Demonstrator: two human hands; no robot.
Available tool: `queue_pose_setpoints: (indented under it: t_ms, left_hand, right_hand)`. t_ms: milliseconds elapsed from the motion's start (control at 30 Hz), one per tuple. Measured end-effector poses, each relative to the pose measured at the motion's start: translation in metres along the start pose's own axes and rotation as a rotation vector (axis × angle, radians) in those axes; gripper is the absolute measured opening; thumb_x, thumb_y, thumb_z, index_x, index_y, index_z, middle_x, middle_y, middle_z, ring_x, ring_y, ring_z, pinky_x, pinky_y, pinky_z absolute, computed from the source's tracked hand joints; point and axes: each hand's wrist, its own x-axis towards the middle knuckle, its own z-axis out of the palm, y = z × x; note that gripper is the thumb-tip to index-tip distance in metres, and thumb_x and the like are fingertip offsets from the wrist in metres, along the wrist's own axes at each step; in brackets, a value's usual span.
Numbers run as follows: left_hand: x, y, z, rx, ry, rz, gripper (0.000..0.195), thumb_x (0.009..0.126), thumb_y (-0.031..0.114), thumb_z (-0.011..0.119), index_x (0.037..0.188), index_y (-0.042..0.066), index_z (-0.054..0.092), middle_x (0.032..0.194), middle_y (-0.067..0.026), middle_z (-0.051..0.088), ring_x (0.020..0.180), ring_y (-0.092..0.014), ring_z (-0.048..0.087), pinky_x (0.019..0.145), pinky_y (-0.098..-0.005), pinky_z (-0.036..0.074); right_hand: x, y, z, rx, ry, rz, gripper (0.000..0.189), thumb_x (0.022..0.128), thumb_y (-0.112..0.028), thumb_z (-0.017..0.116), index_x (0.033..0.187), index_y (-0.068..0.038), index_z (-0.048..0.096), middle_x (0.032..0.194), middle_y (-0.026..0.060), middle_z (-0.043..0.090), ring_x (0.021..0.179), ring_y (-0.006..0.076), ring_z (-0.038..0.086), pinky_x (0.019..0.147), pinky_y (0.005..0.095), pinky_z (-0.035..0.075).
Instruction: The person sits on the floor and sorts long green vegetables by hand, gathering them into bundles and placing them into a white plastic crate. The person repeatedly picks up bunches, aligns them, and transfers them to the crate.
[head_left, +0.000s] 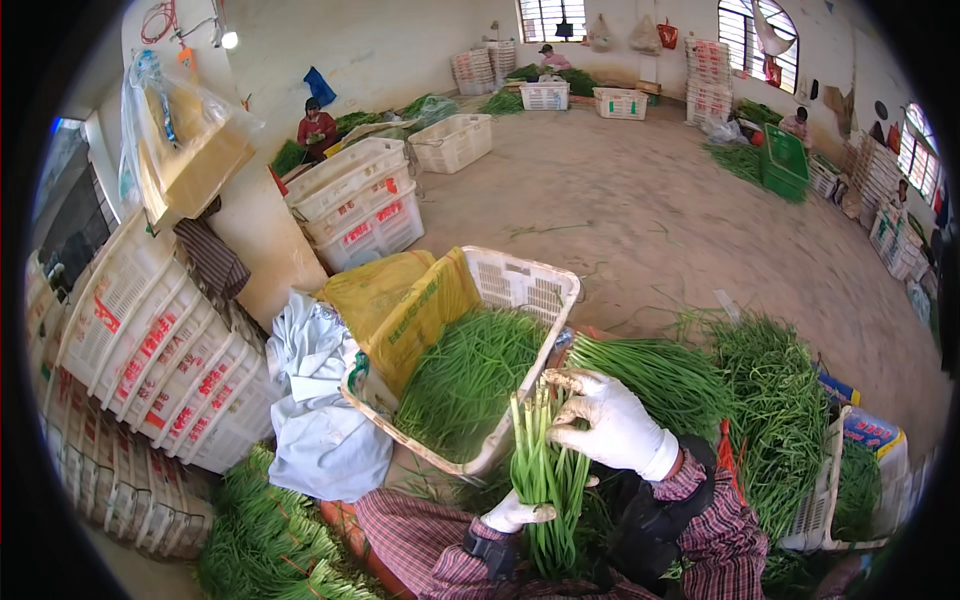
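Observation:
My left hand (519, 513), in a white glove, is closed around a bunch of green stalks (553, 480) with pale ends pointing up. At the top of that bunch, my right hand (604, 420), gloved too and soiled at the fingertips, has thumb and fingers curled about the pale ends; whether it pinches a stalk I cannot tell. Just beyond stands a white plastic crate (521, 281) with loose green leaves (472, 367) and a yellow woven sack (420, 300) over its side. Long green stalks (652, 375) lie right behind my right hand.
Tied green bunches (262, 532) lie at the lower left, below stacked white crates (165, 360) and a pale blue cloth (322, 420). A heap of greens (772, 405) and another crate (821, 487) are at the right. Several people sit farther off, one in red (316, 129).

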Motion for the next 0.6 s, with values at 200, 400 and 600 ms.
queue_pose_setpoints:
  t_ms: [200, 400, 600]
  left_hand:
    - [-0.005, 0.0, 0.003, -0.112, -0.058, -0.06, 0.087, 0.089, 0.032, 0.08, 0.159, 0.001, 0.038, 0.158, -0.026, 0.046, 0.137, -0.03, 0.055, 0.107, -0.042, 0.052]
    - [-0.006, -0.001, 0.001, -0.01, 0.016, -0.037, 0.082, 0.088, 0.033, 0.08, 0.154, 0.0, 0.044, 0.149, -0.0232, 0.057, 0.137, -0.031, 0.056, 0.112, -0.0435, 0.047]
    - [-0.005, -0.019, 0.003, -0.017, -0.001, -0.055, 0.084, 0.085, 0.026, 0.082, 0.155, 0.001, 0.042, 0.135, -0.0216, 0.066, 0.129, -0.035, 0.063, 0.11, -0.0481, 0.049]
  right_hand:
    - [-0.001, 0.004, -0.005, 0.004, -0.048, 0.078, 0.028, 0.085, -0.033, 0.077, 0.095, -0.006, 0.076, 0.112, 0.0185, 0.073, 0.09, 0.0359, 0.071, 0.08, 0.0451, 0.057]
    - [-0.002, 0.006, 0.017, 0.013, -0.073, 0.114, 0.031, 0.085, -0.034, 0.078, 0.095, -0.006, 0.074, 0.122, 0.0208, 0.07, 0.091, 0.035, 0.072, 0.083, 0.0435, 0.058]
    - [0.017, 0.023, 0.03, 0.363, 0.322, 0.338, 0.013, 0.09, -0.015, 0.076, 0.094, -0.003, 0.073, 0.099, 0.0105, 0.076, 0.086, 0.0235, 0.072, 0.079, 0.0332, 0.057]
